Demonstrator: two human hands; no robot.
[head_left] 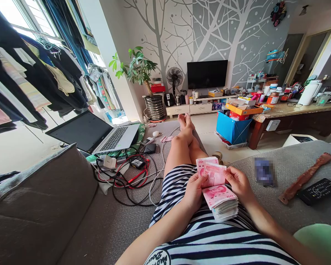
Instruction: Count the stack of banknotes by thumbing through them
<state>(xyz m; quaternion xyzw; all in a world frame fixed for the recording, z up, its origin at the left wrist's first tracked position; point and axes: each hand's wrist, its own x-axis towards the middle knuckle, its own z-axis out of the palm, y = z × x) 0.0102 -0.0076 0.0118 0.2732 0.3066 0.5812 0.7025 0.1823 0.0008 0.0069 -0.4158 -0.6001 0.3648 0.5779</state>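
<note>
Pink 100 banknotes (pixel 215 174) are between my two hands above my lap. My left hand (pixel 194 189) is closed round their left side, thumb on top. With thumb and fingers pinched, my right hand (pixel 238 183) grips the right edge of the upper note. Just below, a thick stack of banknotes (pixel 223 204) rests on the striped fabric (pixel 179 191) over my lap, its top note pink and the lower edges paler. The fingers under the notes are hidden.
An open laptop (pixel 113 138) and tangled cables (pixel 135 173) lie on the sofa to the left. To the right are a blurred-out item (pixel 264 172), a brown stick-like object (pixel 306 178) and a black remote-like panel (pixel 318 191). A cluttered table (pixel 298 112) stands beyond.
</note>
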